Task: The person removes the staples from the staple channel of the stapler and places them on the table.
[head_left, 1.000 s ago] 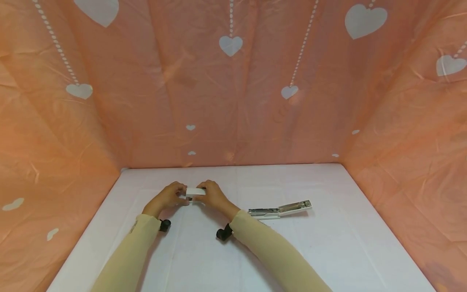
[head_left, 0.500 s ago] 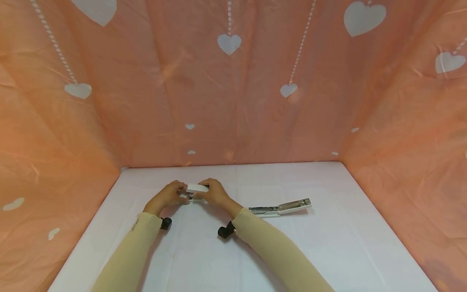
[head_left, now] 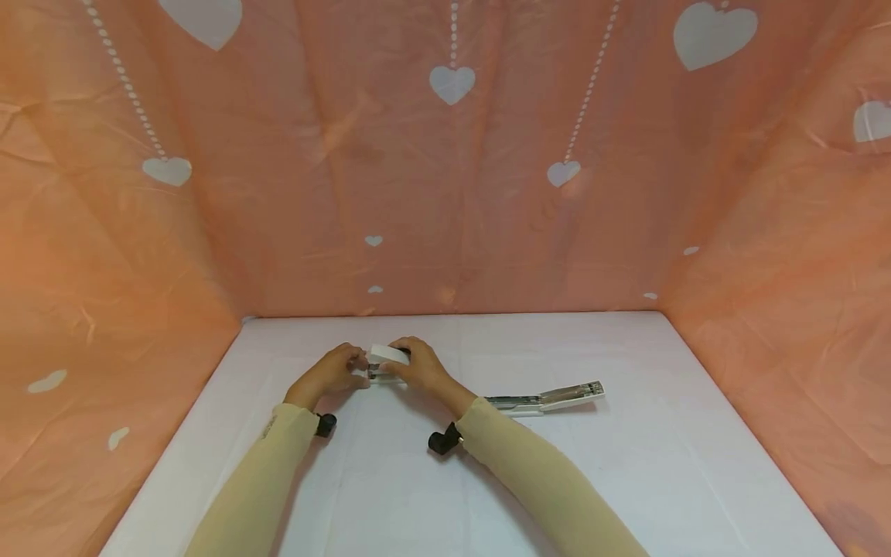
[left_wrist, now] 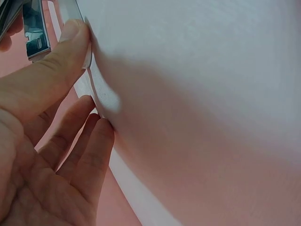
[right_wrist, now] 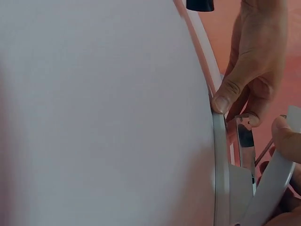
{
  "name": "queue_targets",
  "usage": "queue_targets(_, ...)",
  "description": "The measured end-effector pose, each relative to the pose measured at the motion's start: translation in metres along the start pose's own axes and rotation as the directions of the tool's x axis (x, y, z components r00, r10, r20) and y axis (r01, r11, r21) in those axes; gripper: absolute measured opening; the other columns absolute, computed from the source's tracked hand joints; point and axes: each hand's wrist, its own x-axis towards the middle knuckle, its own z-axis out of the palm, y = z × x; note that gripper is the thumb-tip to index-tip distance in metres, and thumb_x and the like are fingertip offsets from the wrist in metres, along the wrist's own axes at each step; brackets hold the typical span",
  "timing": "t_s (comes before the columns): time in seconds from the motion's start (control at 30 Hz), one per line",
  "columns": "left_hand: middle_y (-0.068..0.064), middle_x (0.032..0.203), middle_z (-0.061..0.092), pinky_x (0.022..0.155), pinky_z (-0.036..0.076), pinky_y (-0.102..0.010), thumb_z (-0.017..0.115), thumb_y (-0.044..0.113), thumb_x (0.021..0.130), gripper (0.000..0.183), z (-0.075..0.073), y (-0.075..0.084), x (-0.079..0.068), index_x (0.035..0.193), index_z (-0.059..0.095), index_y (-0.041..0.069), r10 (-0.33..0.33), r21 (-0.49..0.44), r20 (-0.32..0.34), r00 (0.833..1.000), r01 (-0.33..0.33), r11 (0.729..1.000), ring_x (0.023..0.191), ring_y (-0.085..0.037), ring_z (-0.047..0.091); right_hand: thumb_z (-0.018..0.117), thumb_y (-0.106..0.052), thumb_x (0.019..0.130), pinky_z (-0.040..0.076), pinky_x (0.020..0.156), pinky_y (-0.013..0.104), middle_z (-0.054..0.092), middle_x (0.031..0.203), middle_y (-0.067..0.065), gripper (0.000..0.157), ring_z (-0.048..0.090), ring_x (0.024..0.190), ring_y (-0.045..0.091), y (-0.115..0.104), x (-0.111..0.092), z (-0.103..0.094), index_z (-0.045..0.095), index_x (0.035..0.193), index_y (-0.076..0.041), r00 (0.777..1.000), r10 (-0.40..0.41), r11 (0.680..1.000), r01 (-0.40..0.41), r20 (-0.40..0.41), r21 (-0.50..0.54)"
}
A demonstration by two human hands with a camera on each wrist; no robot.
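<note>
A white stapler (head_left: 387,354) stands on the table between my two hands. In the right wrist view its top cover (right_wrist: 273,186) is raised at an angle away from the metal staple magazine (right_wrist: 245,143), while the white base (right_wrist: 220,160) lies along the table. My left hand (head_left: 334,371) pinches the front end of the base, thumb on the near side. My right hand (head_left: 425,368) grips the raised cover, its thumb and fingers on opposite sides. The rear of the stapler is partly hidden behind that hand in the head view.
Another white stapler (head_left: 572,395) lies opened out on the white table (head_left: 626,464), to the right beyond the right forearm, metal insides facing up. A peach curtain with white hearts (head_left: 418,193) hangs behind the table and along both sides.
The stapler's cover has tilted up at its front end, with my right hand lifting it, and more of the metal magazine shows. My left hand keeps hold of the base.
</note>
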Motion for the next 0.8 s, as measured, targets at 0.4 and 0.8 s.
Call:
queue_targets(0.4, -0.025, 0.138, 0.057, 0.11, 0.047, -0.061, 0.083, 0.01, 0.094, 0.031, -0.002, 0.004, -0.001, 0.119, 0.07, -0.004, 0.003, 0.035, 0.008, 1.0, -0.003, 0.999, 0.13, -0.05, 0.057, 0.084, -0.018, 0.096, 0.052, 0.089, 0.033, 0.067, 0.113, 0.016, 0.035, 0.061, 0.106, 0.028, -0.008, -0.002, -0.021, 0.074, 0.123, 0.002, 0.982, -0.188, 0.975, 0.183, -0.031, -0.129)
queue_targets(0.8, -0.026, 0.137, 0.057, 0.112, 0.046, -0.061, 0.083, 0.008, 0.093, 0.026, 0.0, 0.004, 0.0, 0.113, 0.07, -0.003, 0.012, 0.041, 0.0, 1.0, -0.012, 0.999, 0.129, -0.05, 0.056, 0.084, -0.017, 0.094, 0.055, 0.093, 0.037, 0.068, 0.115, 0.013, 0.029, 0.064, 0.108, 0.031, -0.006, -0.005, -0.04, 0.075, 0.119, -0.003, 0.988, -0.15, 0.983, 0.146, -0.028, -0.111)
